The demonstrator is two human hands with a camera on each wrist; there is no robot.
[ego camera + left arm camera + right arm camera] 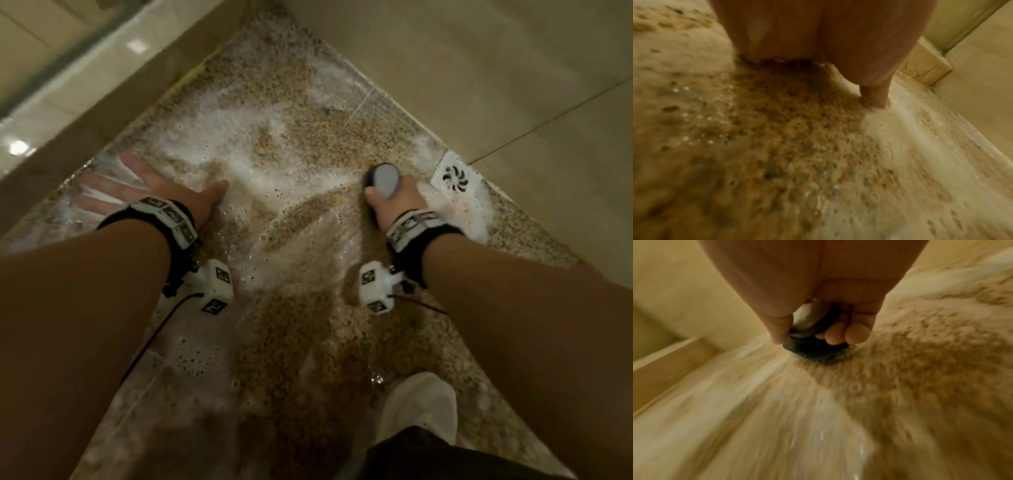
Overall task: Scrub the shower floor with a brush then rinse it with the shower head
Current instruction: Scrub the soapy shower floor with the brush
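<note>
Head view: speckled granite shower floor [308,113], wet, streaked with white foam. Scrub brush [383,178], dark base with grey knob handle, set bristles-down on the floor just left of the white floor drain [455,178]. Right hand [394,200] clamped around the knob, fingers [835,335] curled under it. Left hand [154,192], well left of the drain, pressed flat on the foam, fingers spread.

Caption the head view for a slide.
Right hand scrubs the foamy shower floor with a brush beside the drain; left hand braces flat.
</note>
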